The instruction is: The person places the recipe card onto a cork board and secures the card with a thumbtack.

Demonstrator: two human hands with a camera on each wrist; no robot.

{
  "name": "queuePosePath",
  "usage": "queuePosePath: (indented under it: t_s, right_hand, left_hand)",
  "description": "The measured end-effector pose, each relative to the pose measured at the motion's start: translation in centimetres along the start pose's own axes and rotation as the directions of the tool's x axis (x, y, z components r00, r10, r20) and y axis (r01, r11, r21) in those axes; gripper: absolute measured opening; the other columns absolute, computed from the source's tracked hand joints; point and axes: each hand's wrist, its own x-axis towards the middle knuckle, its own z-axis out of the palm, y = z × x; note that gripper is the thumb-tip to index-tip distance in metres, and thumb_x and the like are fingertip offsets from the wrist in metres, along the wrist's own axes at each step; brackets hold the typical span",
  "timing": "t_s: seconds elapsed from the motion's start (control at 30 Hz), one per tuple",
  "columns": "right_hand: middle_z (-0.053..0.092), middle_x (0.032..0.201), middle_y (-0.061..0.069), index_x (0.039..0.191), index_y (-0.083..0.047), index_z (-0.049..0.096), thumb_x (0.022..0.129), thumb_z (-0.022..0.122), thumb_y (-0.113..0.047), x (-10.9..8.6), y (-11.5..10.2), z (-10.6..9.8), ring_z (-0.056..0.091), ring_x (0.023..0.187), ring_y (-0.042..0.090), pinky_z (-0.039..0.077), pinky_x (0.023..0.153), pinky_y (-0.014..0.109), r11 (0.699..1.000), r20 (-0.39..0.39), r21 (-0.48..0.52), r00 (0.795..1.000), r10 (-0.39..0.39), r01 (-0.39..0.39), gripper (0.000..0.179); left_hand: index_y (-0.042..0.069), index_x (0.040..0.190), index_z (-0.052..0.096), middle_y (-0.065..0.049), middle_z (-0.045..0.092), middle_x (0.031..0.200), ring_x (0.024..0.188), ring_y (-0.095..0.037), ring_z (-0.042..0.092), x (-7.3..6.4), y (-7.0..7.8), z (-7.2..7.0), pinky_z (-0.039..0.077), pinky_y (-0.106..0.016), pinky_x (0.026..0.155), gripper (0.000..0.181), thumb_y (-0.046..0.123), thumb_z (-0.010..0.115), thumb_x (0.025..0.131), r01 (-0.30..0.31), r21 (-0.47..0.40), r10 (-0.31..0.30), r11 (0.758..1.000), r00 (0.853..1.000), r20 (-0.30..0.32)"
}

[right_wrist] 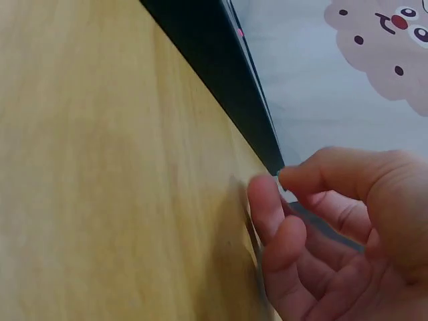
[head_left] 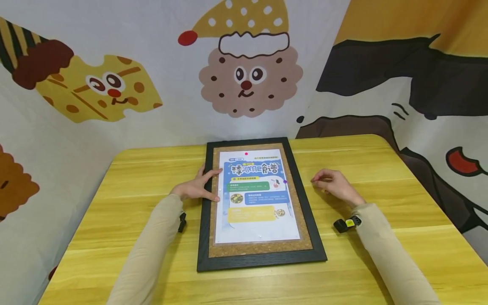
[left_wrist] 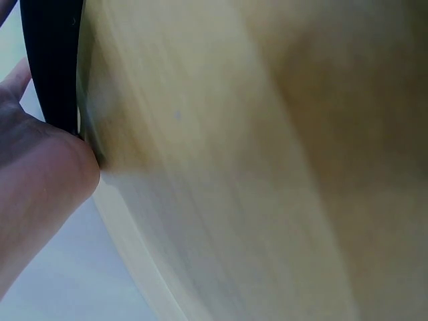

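Note:
A black-framed cork board lies on the table, and a printed poster in a clear sleeve covers most of its cork. My left hand reaches over the board's left edge, thumb and index finger spread and straight, their tips on the poster's left margin. In the left wrist view the dark frame hides part of that hand. To the right of the board, above the table, is my right hand, fingers bent. Its thumb and index fingertip come close together; I cannot tell whether something small sits between them.
A pink pin sits at the poster's top and a purple pin at its right edge. Under the board is the yellow wood-grain table. Behind it hangs a cloth with cartoon food prints.

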Motion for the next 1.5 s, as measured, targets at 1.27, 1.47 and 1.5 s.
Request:
queuePosePath:
  t_s: [1.27, 1.47, 1.5]
  right_hand:
    - [0.07, 0.101, 0.011, 0.106, 0.0, 0.073, 0.09, 0.071, -0.019, 1.3, -3.7, 2.8, 0.06, 0.085, 0.024, 0.05, 0.075, 0.027, 0.992, 0.076, 0.05, 0.99, -0.12, 0.116, 0.025]
    - [0.068, 0.106, 0.018, 0.109, 0.004, 0.071, 0.092, 0.065, -0.005, 1.2, -4.9, 3.3, 0.053, 0.073, 0.021, 0.044, 0.064, 0.024, 0.987, 0.135, 0.024, 0.978, -0.161, 0.16, 0.02]
    - [0.067, 0.106, 0.02, 0.109, 0.005, 0.07, 0.092, 0.064, -0.002, 1.1, -5.4, 3.3, 0.051, 0.072, 0.022, 0.043, 0.063, 0.024, 0.985, 0.146, 0.02, 0.974, -0.17, 0.169, 0.02]
  left_hand:
    - [0.027, 0.156, 0.018, -0.018, -0.03, 0.153, 0.14, -0.046, -0.016, 0.3, -0.3, 0.0, 0.006, -0.071, 0.104, 0.103, 0.031, 0.084, 0.076, 0.022, -0.015, -0.022, 1.0, 1.0, -0.006]
    - [0.027, 0.156, 0.019, -0.018, -0.03, 0.153, 0.14, -0.047, -0.013, 0.3, -0.4, 0.0, 0.007, -0.071, 0.104, 0.103, 0.03, 0.084, 0.075, 0.024, -0.01, -0.024, 1.0, 1.0, -0.013]
    - [0.027, 0.156, 0.019, -0.019, -0.03, 0.153, 0.14, -0.048, -0.013, 0.3, -0.3, 0.0, 0.008, -0.072, 0.103, 0.103, 0.03, 0.084, 0.075, 0.023, -0.009, -0.023, 1.0, 1.0, -0.013]
